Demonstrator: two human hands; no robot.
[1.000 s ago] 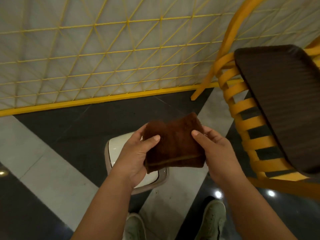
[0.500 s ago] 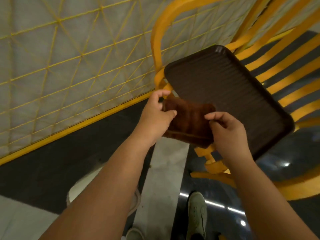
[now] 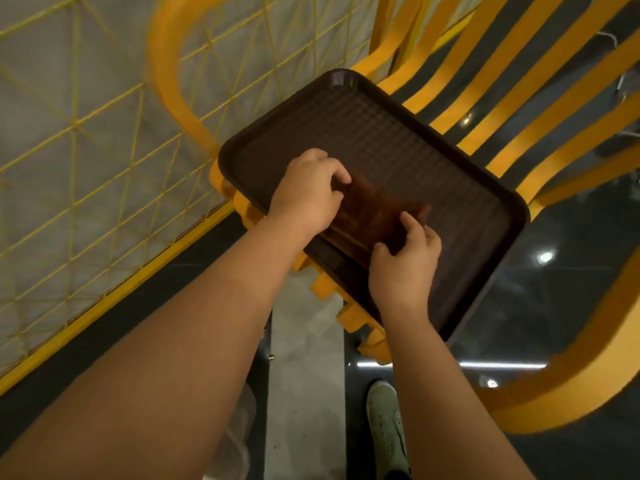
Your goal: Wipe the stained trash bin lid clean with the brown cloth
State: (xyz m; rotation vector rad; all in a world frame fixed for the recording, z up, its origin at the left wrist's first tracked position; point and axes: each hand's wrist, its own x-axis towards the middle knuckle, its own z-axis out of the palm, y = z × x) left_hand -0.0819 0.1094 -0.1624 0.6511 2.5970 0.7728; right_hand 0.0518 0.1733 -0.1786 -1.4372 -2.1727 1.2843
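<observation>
Moved off bin, now over tray [image 3: 398,140]: left hand [image 3: 306,192] and right hand [image 3: 403,268] both pinching cloth [image 3: 374,220] (lid out of view).

No legible text, label, brand mark, number or sign appears anywhere in this view. The brown cloth [image 3: 377,220], the dark tray [image 3: 398,140] beneath it and the yellow slatted chair [image 3: 540,109] all present plain, unmarked surfaces. The mesh wall panel [image 3: 86,133] likewise carries no writing.
</observation>
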